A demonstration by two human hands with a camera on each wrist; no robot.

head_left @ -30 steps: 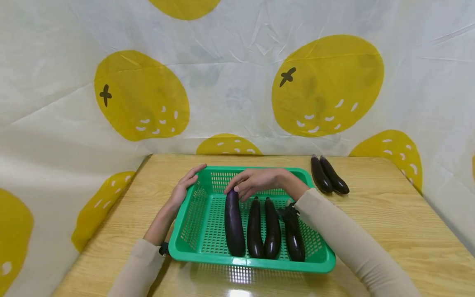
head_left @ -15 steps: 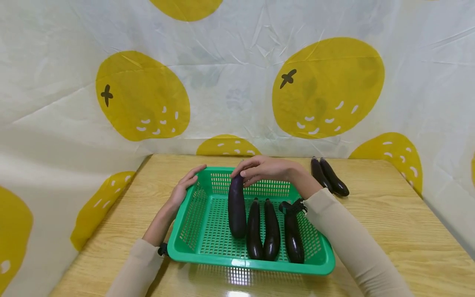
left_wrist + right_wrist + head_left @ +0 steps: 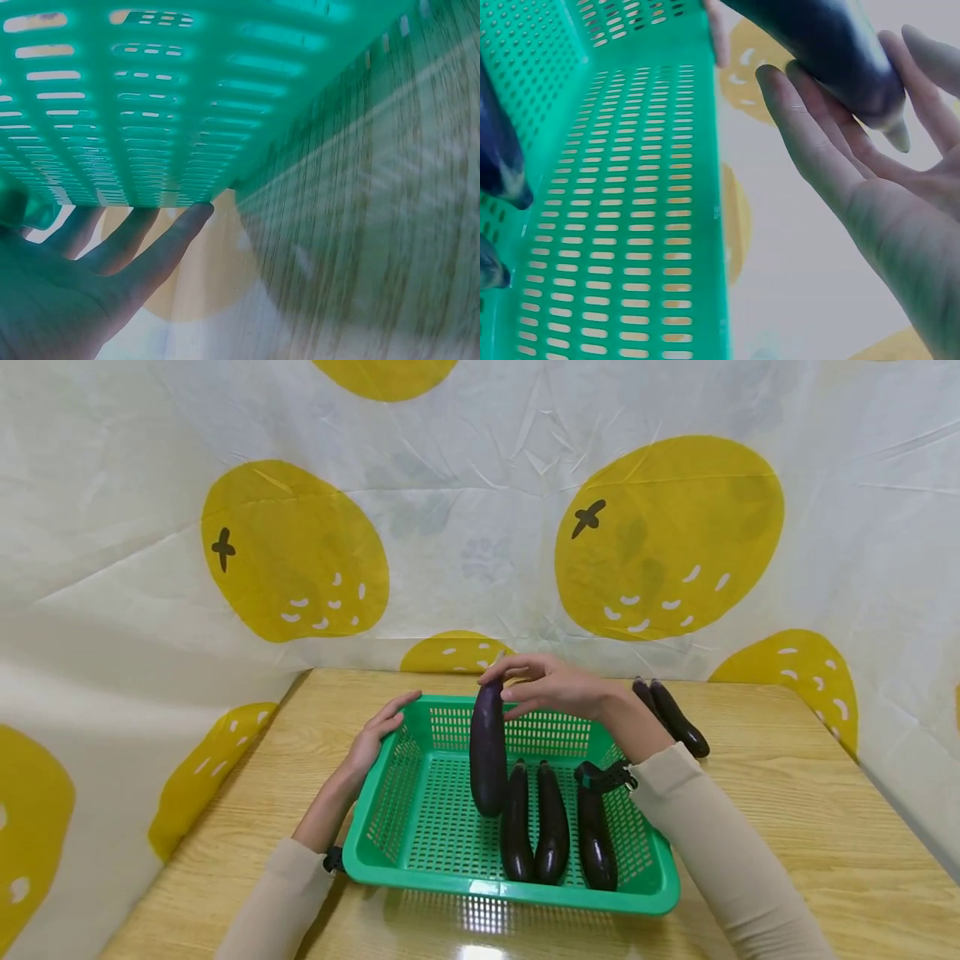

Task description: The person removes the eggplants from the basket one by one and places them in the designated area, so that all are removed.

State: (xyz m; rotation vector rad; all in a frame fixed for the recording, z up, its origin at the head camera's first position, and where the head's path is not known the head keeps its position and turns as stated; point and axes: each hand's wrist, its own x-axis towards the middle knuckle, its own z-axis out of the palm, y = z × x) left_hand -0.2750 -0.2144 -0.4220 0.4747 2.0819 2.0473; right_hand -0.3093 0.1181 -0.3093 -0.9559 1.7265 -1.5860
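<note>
My right hand [image 3: 558,687] holds a dark purple eggplant [image 3: 488,752] near its stem end, fingers on one side and thumb on the other. The eggplant hangs almost upright, its lower end above the floor of the green plastic basket [image 3: 517,903]. In the right wrist view, the held eggplant [image 3: 832,56] lies between the fingers and thumb, its stem tip showing. My left hand [image 3: 372,739] rests with straight fingers on the basket's left rim near the back corner. In the left wrist view, its fingers [image 3: 161,255] reach along the slotted outer wall.
Three more eggplants lie in the basket: one [image 3: 516,831] left, one [image 3: 552,835] in the middle, one [image 3: 596,847] right, partly behind the wrist camera. Two others [image 3: 678,720] lie on the wooden table [image 3: 810,793] at the back right. A patterned cloth [image 3: 465,543] hangs behind.
My right hand has raised the eggplant off the basket floor and moved it slightly right and toward the back rim. My left hand stays at the rim.
</note>
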